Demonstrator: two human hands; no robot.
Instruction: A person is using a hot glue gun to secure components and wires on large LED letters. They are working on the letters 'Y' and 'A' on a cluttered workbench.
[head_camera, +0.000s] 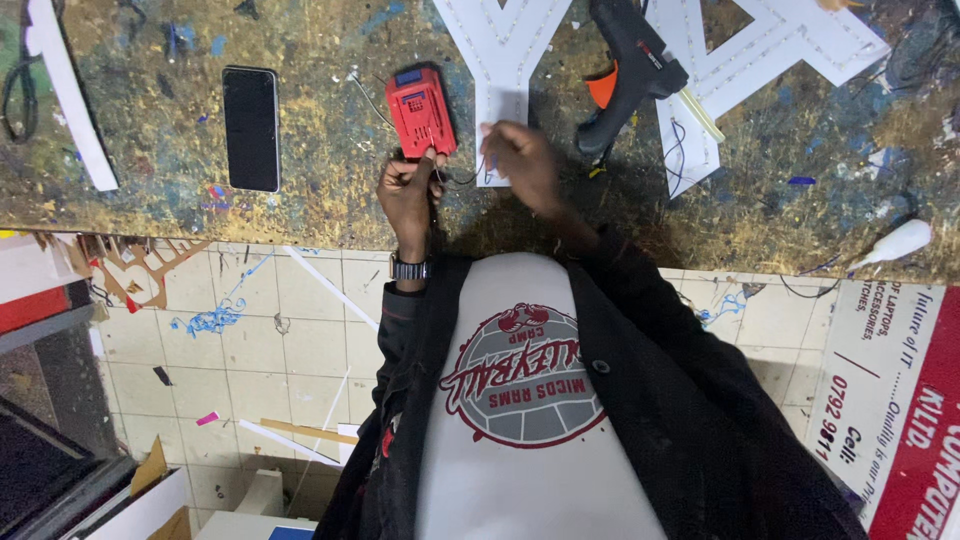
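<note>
Right now your left hand (408, 190) grips the near end of the red battery pack (421, 110), fingers curled shut around its lower edge and thin wires. Just right of the pack, your right hand (522, 160) pinches a wire at the foot of the white letter panel (500, 50), fingertips pressed together. Hold the pack flat on the desk (300, 215) and keep the wires slack so nothing tugs loose. Farther right of the pack lies the black glue gun (630, 70); left of it, a dark phone (251, 127).
</note>
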